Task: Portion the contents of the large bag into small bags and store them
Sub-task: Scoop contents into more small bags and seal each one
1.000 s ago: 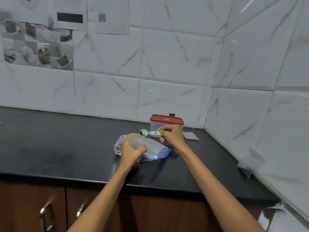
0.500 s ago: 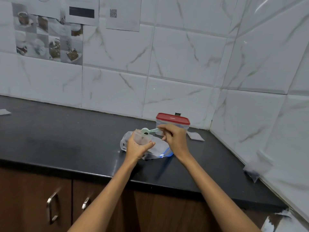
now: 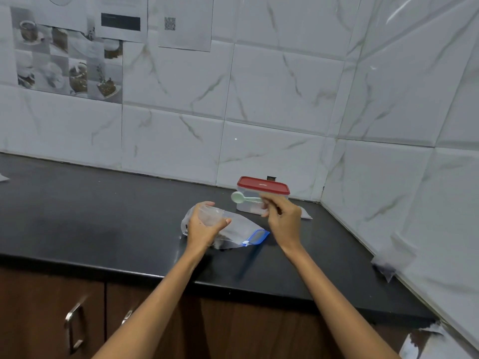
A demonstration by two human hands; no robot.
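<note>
- The large bag (image 3: 233, 235), clear plastic with a blue zip strip at its right-hand end, lies flat on the black counter (image 3: 103, 216), close to the counter's front edge.
- Dark contents show through the plastic along the edge of the large bag nearest the person; what they are cannot be told.
- The left hand (image 3: 203, 229) is above the left half of the large bag, fingers and thumb curled round a small clear bag (image 3: 210, 215), whose open mouth faces up.
- The right hand (image 3: 281, 218) is above the right end of the large bag, just past its blue strip, and pinches the handle of a pale green spoon (image 3: 242, 198) between thumb and fingers.
- The bowl of the spoon points left, level with the top of the small bag and a little to its right; the two are apart. Whether the bowl carries anything cannot be told.
- Behind the large bag, toward the tiled wall (image 3: 259, 99), stands a clear container with a red lid (image 3: 263, 189); the lid is on.
- A flat pale sachet (image 3: 305, 215) lies on the counter just right of the container, partly hidden by the right hand.
- Well to the right of the large bag, another clear bag (image 3: 391, 257) leans against the side wall at the counter's edge.
- Printed sheets (image 3: 181, 22) hang on the wall far above and to the left of the large bag.
</note>
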